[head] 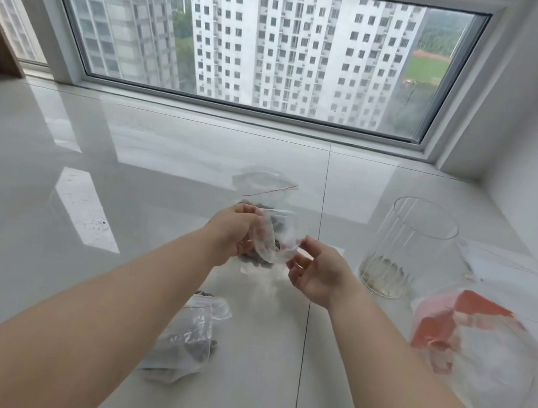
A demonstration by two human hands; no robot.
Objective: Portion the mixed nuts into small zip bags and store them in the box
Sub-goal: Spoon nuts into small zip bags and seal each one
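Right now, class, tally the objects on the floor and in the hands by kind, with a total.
Clear zip bags: 3 (small zip bag in the hands, big bag, filled bag)
Glass jar: 1
Red-and-clear plastic bag: 1
Total: 5

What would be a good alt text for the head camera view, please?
Two bare hands, the left hand and the right hand, hold a small clear zip bag above a glossy tiled floor. Near them lie other bags of nuts and a clear jar, below a wide window.
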